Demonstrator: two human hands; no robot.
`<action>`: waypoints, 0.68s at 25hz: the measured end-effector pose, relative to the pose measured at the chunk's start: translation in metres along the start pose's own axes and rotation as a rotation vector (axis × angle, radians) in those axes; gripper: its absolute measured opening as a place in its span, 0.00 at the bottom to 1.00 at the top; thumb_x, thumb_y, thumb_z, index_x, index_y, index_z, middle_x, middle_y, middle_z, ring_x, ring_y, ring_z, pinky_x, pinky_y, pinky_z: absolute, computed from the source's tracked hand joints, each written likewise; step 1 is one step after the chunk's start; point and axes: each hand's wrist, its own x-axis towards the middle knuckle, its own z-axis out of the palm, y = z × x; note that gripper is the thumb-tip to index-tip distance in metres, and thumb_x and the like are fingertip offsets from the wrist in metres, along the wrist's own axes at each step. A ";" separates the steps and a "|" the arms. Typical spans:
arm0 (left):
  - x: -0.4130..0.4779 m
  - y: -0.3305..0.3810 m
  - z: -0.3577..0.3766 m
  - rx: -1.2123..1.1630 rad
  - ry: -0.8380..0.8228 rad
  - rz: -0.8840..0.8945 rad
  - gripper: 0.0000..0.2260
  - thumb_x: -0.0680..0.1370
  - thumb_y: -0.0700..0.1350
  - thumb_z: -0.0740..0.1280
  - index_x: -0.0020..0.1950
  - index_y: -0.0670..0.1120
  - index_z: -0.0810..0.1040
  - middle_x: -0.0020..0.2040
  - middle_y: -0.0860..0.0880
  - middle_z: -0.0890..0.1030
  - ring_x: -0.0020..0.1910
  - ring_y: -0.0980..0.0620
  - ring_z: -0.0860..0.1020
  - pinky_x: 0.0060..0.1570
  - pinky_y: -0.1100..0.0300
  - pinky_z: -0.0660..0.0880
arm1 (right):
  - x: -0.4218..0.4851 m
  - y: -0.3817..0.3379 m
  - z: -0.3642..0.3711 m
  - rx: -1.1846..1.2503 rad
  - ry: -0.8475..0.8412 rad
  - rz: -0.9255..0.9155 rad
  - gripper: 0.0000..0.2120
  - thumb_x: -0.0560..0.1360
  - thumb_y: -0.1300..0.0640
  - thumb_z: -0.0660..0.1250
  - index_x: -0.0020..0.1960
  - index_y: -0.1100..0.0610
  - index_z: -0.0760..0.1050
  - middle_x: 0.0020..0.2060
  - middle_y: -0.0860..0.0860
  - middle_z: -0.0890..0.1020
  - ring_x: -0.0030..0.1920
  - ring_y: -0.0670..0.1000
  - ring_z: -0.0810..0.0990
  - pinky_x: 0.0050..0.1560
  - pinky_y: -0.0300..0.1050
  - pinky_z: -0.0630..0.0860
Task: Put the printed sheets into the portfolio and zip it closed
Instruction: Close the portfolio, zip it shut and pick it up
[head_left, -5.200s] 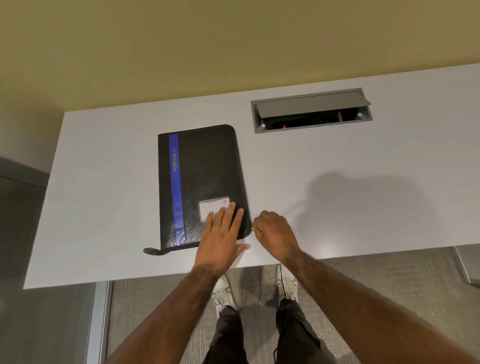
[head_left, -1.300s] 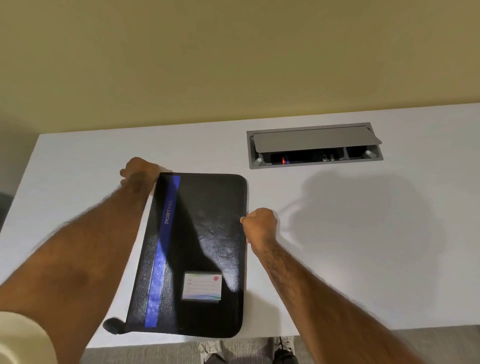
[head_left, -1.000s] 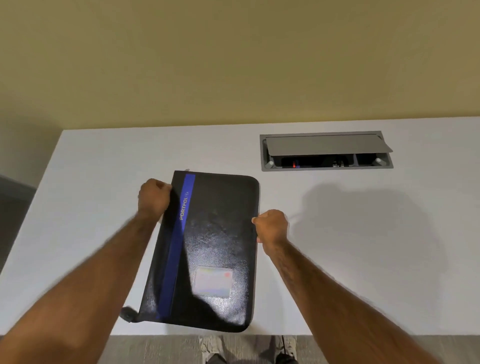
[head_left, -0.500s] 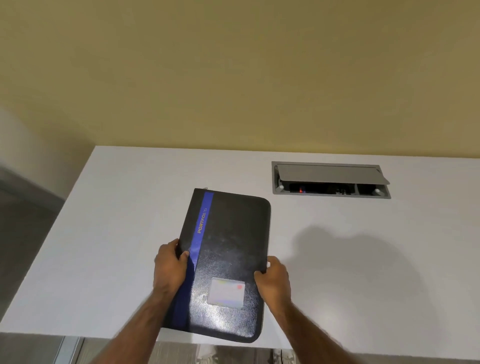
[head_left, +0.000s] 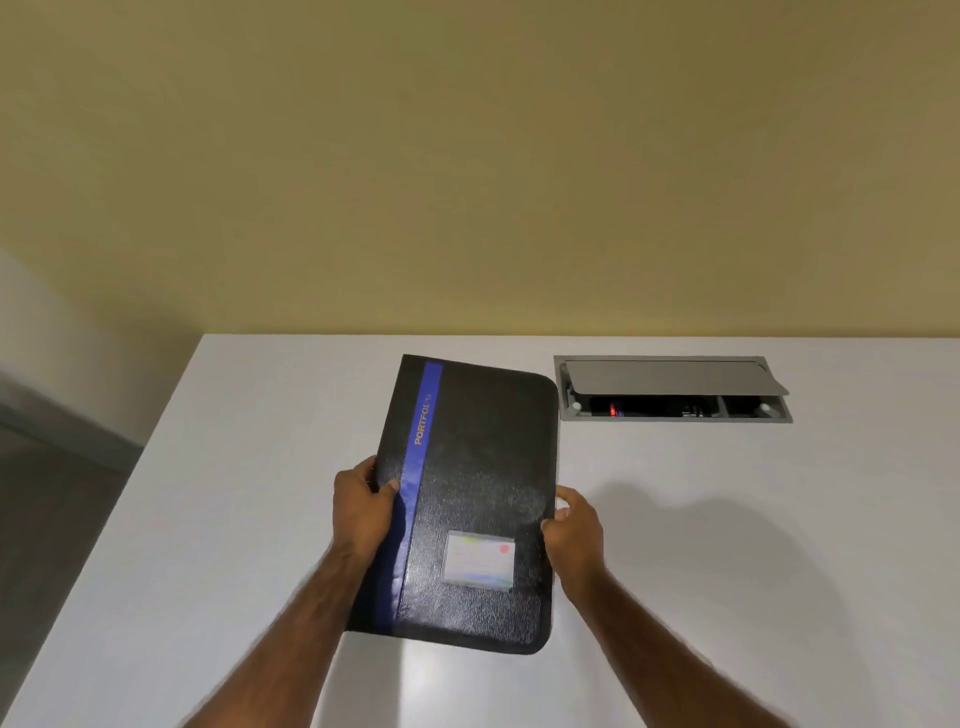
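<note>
The desk (head_left: 249, 467) ends at a yellow wall (head_left: 467, 182) at 12 o'clock, and its left edge runs off on a slant at 9 o'clock, with grey floor beyond. A wide band of bare desk lies between that edge and the portfolio (head_left: 483, 499). More bare surface spreads from 3 to 5 o'clock, crossed by a soft shadow. At 2 o'clock a grey cable hatch (head_left: 670, 387) is sunk in the desk with its lid propped up. The portfolio's far right corner is just beside the hatch frame.

The left hand (head_left: 363, 506) grips the long edge on the stripe side, thumb on the cover. The right hand (head_left: 574, 530) grips the opposite long edge, fingers curled round it. Half a second ago both hands held it the same way but nearer the desk's front edge. A little over a second ago the left hand was up at the far left corner. Five seconds back it lay flat on the cover.

The black portfolio is closed, cover up, over the middle of the desk — whether it rests there I cannot tell. Its long axis runs from 6 to 12 o'clock, leaning slightly toward 1. The blue stripe (head_left: 423, 431) runs along that axis on the 9 o'clock side, and the label card (head_left: 479, 567) sits toward the near end.
</note>
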 end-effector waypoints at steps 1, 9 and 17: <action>0.009 0.007 0.001 0.013 0.002 0.016 0.14 0.73 0.32 0.68 0.54 0.46 0.84 0.43 0.47 0.86 0.43 0.46 0.84 0.45 0.55 0.79 | 0.010 -0.009 -0.001 0.001 0.008 -0.021 0.20 0.73 0.69 0.65 0.63 0.56 0.77 0.54 0.55 0.85 0.47 0.53 0.82 0.54 0.52 0.82; 0.069 0.034 0.016 0.044 -0.029 -0.024 0.14 0.74 0.33 0.70 0.58 0.42 0.84 0.48 0.47 0.86 0.45 0.47 0.84 0.53 0.51 0.81 | 0.082 -0.045 0.003 -0.029 0.003 -0.077 0.18 0.75 0.67 0.67 0.64 0.57 0.77 0.57 0.56 0.83 0.51 0.57 0.83 0.53 0.54 0.83; 0.095 0.024 0.028 0.138 -0.070 -0.048 0.13 0.77 0.35 0.69 0.61 0.38 0.81 0.54 0.43 0.85 0.46 0.47 0.82 0.54 0.51 0.80 | 0.113 -0.046 0.015 -0.028 -0.043 -0.004 0.16 0.79 0.66 0.64 0.66 0.57 0.75 0.62 0.54 0.80 0.57 0.56 0.81 0.56 0.49 0.80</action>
